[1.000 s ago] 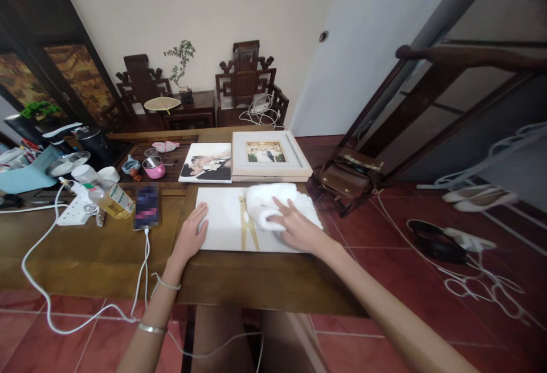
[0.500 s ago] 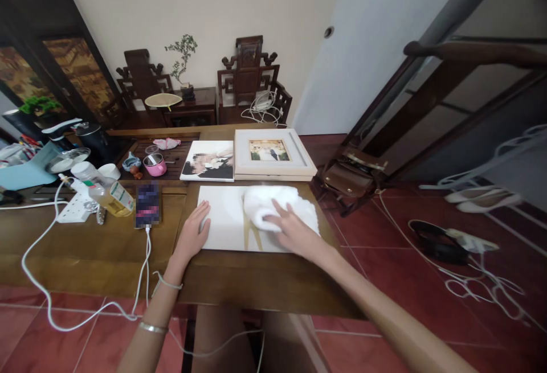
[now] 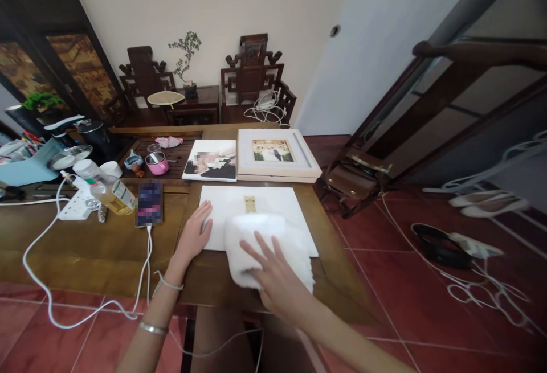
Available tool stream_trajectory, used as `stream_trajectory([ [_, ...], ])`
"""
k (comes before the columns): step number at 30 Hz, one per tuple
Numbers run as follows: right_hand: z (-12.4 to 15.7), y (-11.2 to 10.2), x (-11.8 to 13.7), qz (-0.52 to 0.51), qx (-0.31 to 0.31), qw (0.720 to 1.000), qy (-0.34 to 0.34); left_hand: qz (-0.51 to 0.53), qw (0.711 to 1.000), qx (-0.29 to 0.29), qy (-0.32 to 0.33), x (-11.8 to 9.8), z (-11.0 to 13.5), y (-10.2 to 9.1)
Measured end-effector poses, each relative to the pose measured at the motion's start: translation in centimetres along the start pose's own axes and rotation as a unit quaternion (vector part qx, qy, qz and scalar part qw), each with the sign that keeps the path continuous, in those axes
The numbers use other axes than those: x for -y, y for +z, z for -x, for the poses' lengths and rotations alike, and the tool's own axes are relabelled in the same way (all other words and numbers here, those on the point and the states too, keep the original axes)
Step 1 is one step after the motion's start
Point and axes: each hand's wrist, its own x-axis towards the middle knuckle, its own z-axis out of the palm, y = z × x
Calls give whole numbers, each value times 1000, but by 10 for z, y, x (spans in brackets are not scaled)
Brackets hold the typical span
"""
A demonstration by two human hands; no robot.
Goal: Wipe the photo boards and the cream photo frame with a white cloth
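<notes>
At the table's (image 3: 85,253) near edge the right hand (image 3: 273,282) presses a towel (image 3: 256,236) flat-palmed — no grasp — while the left hand (image 3: 194,237), likewise open, pins the white board (image 3: 277,202), seemingly against sliding.

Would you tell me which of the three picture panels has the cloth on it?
The plain white panel at the front edge; the photo print and framed photo lie uncovered.
</notes>
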Motion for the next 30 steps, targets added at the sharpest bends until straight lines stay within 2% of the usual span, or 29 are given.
stream_trajectory([
  [2, 13, -1, 2, -15, 19, 999, -25, -3, 1000, 0, 4, 0, 0, 0],
  [5, 6, -7, -10, -26, 12, 999, -36, -9, 1000, 1, 7, 1, 0, 0],
  [7, -14, -14, -24, -26, 11, 999, -21, -12, 1000, 1, 7, 2, 0, 0],
  [12, -85, -32, -57, 15, -6, 998, 52, -9, 1000, -6, 6, 4, 0, 0],
  [14, -105, -34, -61, 32, -19, 996, 77, -8, 1000, -10, 11, 5, 0, 1],
  [16, -112, -30, -56, 48, -20, 994, 91, -8, 1000, -13, 16, 6, 0, 1],
  [19, -94, -17, -35, 65, -8, 995, 75, -10, 1000, -12, 20, 7, 0, 2],
  [22, -54, -5, -5, 50, 12, 998, 28, -9, 1000, -7, 14, 5, 0, 2],
  [25, -19, -5, 16, 21, 54, 998, -20, -6, 1000, -3, 2, 3, 0, 2],
  [27, -12, -11, 17, 1, 74, 997, -38, -7, 1000, -2, 0, 2, 0, 2],
  [30, -31, -20, 3, -6, 66, 998, -23, -9, 1000, -3, 4, 2, 0, 2],
])
